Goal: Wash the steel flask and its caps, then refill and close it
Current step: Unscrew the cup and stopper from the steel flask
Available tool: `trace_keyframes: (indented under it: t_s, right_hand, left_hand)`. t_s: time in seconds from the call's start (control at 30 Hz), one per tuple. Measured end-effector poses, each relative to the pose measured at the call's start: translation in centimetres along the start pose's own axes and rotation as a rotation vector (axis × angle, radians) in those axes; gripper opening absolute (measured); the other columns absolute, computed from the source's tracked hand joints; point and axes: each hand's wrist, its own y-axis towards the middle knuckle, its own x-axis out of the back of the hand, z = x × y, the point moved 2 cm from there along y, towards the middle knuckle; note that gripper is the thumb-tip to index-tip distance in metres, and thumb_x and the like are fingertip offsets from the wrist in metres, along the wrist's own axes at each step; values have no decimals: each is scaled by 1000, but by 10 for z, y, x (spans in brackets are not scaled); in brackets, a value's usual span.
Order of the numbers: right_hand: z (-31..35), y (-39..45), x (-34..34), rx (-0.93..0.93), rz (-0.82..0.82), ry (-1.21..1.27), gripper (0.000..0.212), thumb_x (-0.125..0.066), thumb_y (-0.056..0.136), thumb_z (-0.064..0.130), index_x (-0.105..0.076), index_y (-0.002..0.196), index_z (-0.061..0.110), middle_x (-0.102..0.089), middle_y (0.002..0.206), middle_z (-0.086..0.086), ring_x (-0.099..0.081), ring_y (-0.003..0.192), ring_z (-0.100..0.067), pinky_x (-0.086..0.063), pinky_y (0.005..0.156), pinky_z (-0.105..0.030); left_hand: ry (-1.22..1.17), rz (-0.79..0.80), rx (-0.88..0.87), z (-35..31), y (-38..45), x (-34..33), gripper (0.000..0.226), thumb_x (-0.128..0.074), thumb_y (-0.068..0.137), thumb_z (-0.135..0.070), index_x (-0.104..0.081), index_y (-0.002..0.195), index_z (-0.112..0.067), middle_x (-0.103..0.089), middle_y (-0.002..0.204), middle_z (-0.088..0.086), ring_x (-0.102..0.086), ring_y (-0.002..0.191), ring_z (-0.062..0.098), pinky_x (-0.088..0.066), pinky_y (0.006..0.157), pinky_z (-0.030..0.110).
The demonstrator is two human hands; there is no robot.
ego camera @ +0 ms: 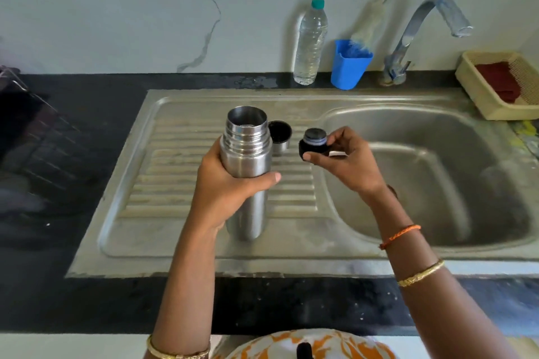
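Observation:
An open steel flask (246, 151) stands upright on the ribbed drainboard (163, 183); my left hand (224, 183) grips its body from the left, thumb across the front. My right hand (347, 160) pinches the black inner stopper (313, 144) by its sides, holding it in the air just right of the flask's mouth. The steel outer cap (279, 136) sits mouth-up on the drainboard behind the flask, touching or nearly touching it.
The sink basin (437, 172) lies to the right, under a curved tap (423, 29). A water bottle (309, 44) and a blue cup (348, 67) with a bottle brush stand against the wall. A beige basket (478, 90) sits far right.

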Motion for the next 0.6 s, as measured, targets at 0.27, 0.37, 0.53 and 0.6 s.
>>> trace_keyframes:
  t_s: [0.27,0.37,0.53,0.6]
  right_hand:
    - [-37,-8,-85,-33,-34,-167,61,-84,68,15,-51,120,9,-60,101,1,-59,89,-11,-48,79,-10]
    - [-45,-10,-96,-40,-106,-200,60,-85,68,20,-54,118,10,-63,103,0,-60,93,-11,-49,84,-19]
    - [-49,-10,-103,-30,-129,-237,56,-85,68,25,-56,114,12,-67,104,-1,-62,95,-13,-48,81,-19]
    - [-51,-10,-103,-35,-129,-249,56,-84,69,27,-56,114,11,-67,105,-1,-62,97,-14,-45,78,-13]
  left_hand:
    - [-31,-42,-37,22,-1,44,58,-93,56,-9,-64,106,-11,-73,90,-4,-71,81,11,-58,70,30]
    - [-31,-39,-40,25,1,50,58,-93,56,-12,-64,106,-12,-73,90,-5,-71,80,10,-59,71,31]
    - [-6,9,-58,29,6,52,58,-94,56,-14,-63,104,-17,-73,92,-8,-71,82,8,-59,72,32]
    - [4,20,-64,29,7,51,57,-94,55,-14,-63,103,-20,-73,90,-10,-70,81,6,-59,71,30]
